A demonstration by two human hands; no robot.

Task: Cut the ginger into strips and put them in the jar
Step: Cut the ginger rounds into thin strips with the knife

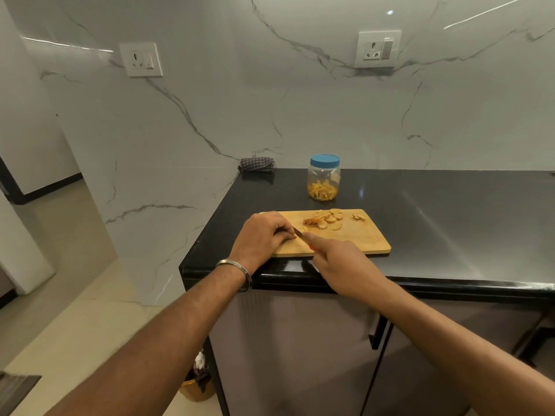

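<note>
A wooden cutting board (360, 238) lies on the black counter near its front edge. Several round ginger slices (327, 220) sit at the board's far side. My left hand (262, 235) rests on the board's left end with fingers curled down on a small ginger piece that is mostly hidden. My right hand (342, 262) grips a knife (300, 234) with a reddish handle; its blade points toward my left fingertips. Behind the board stands a clear jar (323, 180) with a blue lid on, holding ginger strips at the bottom.
A folded checked cloth (257, 164) lies at the counter's back left corner against the marble wall. The black counter (450, 220) stretches to the right. Below left, on the floor, stands a yellow bin (198, 385). Two wall sockets sit above.
</note>
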